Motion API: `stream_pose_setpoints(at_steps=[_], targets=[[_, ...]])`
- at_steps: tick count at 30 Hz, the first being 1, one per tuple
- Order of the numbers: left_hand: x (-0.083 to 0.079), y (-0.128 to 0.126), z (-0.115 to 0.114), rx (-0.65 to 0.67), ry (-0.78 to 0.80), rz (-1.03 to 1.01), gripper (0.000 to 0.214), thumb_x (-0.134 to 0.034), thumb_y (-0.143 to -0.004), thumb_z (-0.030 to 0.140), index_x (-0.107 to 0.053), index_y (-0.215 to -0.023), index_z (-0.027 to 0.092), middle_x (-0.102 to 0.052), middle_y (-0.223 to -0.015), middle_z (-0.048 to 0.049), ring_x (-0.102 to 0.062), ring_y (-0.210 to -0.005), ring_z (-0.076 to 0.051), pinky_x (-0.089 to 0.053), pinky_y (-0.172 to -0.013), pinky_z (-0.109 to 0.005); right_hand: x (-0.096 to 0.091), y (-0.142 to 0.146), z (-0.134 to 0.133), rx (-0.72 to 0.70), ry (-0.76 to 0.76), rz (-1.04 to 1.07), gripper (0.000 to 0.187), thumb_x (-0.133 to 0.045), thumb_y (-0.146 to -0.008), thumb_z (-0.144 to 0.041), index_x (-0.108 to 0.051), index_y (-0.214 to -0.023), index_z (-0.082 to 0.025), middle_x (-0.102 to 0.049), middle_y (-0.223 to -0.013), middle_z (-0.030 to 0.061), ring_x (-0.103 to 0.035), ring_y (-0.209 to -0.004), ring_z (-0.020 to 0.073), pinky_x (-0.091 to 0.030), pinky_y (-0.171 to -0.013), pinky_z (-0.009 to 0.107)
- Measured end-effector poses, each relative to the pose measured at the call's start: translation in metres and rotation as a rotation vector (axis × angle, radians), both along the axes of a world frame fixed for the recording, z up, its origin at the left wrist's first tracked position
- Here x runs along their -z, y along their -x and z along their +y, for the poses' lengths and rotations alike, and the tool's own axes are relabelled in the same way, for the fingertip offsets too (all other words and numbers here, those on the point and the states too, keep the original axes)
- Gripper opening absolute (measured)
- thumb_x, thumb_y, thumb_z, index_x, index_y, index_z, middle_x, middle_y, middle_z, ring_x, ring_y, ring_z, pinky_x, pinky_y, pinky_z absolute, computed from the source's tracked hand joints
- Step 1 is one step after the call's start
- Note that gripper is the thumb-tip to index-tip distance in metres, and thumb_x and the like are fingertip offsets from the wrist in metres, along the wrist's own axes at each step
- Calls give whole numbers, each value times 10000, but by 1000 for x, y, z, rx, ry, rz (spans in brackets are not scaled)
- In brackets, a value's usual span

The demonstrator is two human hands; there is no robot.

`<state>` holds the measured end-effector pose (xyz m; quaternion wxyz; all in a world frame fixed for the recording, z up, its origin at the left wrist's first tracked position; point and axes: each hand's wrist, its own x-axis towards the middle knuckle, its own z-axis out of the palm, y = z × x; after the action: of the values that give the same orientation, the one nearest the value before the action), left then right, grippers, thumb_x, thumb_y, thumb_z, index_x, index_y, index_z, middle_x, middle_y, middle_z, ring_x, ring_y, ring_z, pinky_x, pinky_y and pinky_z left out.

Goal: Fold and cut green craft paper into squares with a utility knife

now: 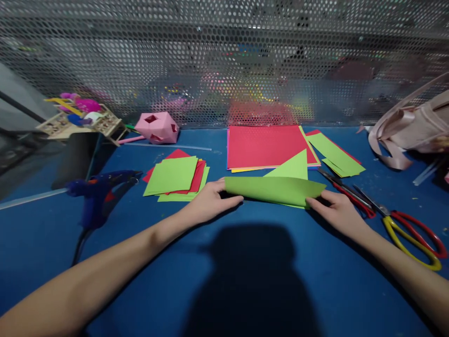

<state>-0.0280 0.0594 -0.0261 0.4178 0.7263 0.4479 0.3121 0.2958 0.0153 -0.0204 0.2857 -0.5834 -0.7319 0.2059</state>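
Note:
A sheet of green paper (271, 188) is bent over on itself in front of me, its curled part facing my side. My left hand (212, 201) grips its left end, thumb in front and fingers partly hidden behind. At the right end, my right hand (335, 208) pinches the lower corner. A pointed green flap (293, 164) stands out behind the bent part. Left of my left hand lies a pile of green and red paper squares (173, 175). Just right of my right hand are scissors with red and yellow handles (403, 224) and a red-handled cutting tool (351, 194).
A stack of coloured sheets (263, 145), red on top, lies at the back against a perforated metal panel (196, 61). Green strips (336, 152) lie right of it. Leftward are a blue glue gun (98, 189), a pink paper polyhedron (157, 127) and a wooden rack (105, 122). A pale bag (417, 124) sits far right.

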Motion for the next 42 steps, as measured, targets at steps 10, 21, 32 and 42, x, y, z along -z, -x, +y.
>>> stream_pose_setpoints(at_steps=[10, 21, 32, 42], targets=[[1, -9, 3, -133, 88, 24, 255, -627, -776, 380, -721, -876, 164, -757, -939, -46, -681, -857, -222, -545, -771, -318, 3, 6, -1, -34, 47, 112, 292, -559, -864, -470, -669, -831, -202, -696, -826, 61, -622, -750, 215, -501, -685, 332], [0, -14, 11, -123, 76, 55, 289, -594, -779, 391, -703, -919, 163, -753, -988, -55, -679, -905, -241, -518, -750, -301, 3, 10, 0, 118, 26, 96, 318, -585, -836, -465, -521, -650, -215, -488, -589, -28, -440, -554, 127, -350, -509, 251], [-1, -8, 17, -92, 45, 158, 244, -602, -762, 403, -625, -805, 163, -643, -747, -9, -563, -677, -160, -404, -612, -251, 9, 10, -2, 117, 24, 105, 214, -598, -825, -416, -575, -791, -207, -564, -670, -6, -517, -603, 145, -414, -558, 266], [-4, -7, 17, -110, 36, 183, 206, -606, -730, 374, -521, -704, 187, -468, -607, 47, -438, -579, -117, -327, -553, -227, 17, 7, -1, 147, 149, 304, 622, -620, -829, -460, -443, -1348, -167, -477, -657, -52, -488, -606, 157, -423, -576, 296]])
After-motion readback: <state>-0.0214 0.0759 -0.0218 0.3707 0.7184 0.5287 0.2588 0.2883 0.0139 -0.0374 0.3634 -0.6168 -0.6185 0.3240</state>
